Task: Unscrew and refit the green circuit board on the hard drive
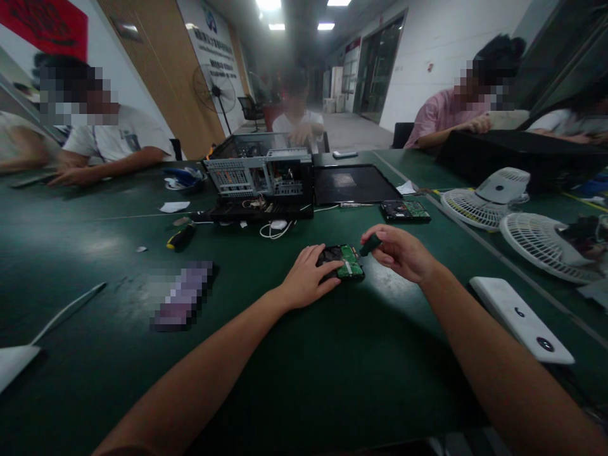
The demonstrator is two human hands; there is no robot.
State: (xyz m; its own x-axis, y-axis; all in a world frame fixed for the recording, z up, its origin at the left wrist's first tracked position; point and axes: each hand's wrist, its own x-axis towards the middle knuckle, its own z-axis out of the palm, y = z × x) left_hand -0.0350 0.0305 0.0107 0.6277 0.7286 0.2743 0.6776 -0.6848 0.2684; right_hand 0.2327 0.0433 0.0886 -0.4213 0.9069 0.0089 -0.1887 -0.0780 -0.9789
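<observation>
A hard drive (350,261), its green circuit board facing up, lies on the table in front of me. My left hand (308,275) grips it from the left, with fingers across its top and the thumb along the near edge. In my right hand (396,252) is a small screwdriver with a dark handle (370,244), pinched between thumb and fingers. It slants down to the drive's right side; its tip is too small to make out. A second hard drive (405,211) rests farther back to the right.
An opened computer case (261,177) stands ahead, beside a black side panel (356,183). Yellow-black pliers (180,236) and a blurred phone (185,294) lie left. White fans (475,206) and a white numbered device (522,320) are at right. Other people sit around the green table (285,380).
</observation>
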